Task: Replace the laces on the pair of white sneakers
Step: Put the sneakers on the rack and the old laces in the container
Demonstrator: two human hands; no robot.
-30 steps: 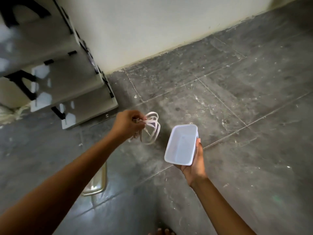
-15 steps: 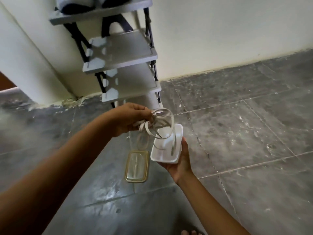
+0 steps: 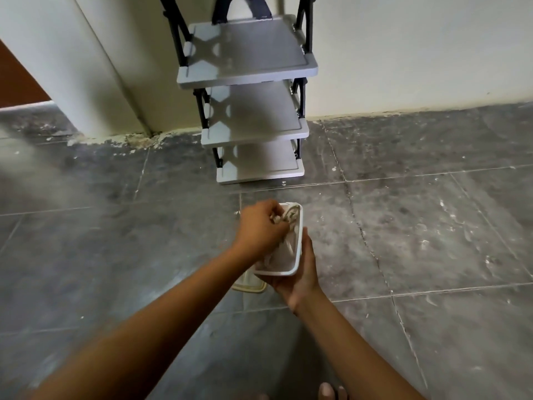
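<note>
My right hand [image 3: 300, 274] cups a small white plastic box [image 3: 297, 256] from below, a little above the floor. My left hand [image 3: 261, 228] is closed around a bundle of white laces [image 3: 290, 216] and presses it down inside the box; loops of lace show at the box's far end and along its bottom. The white sneakers are not in view.
The box's clear lid [image 3: 249, 285] with a yellowish rim lies on the dark tiled floor [image 3: 432, 241] under my hands. A grey shoe rack [image 3: 253, 111] with black legs stands against the cream wall ahead. My toes [image 3: 328, 392] show at the bottom edge.
My left hand has brought the laces from beside the box down into it. My view has swung so the shoe rack is straight ahead.
</note>
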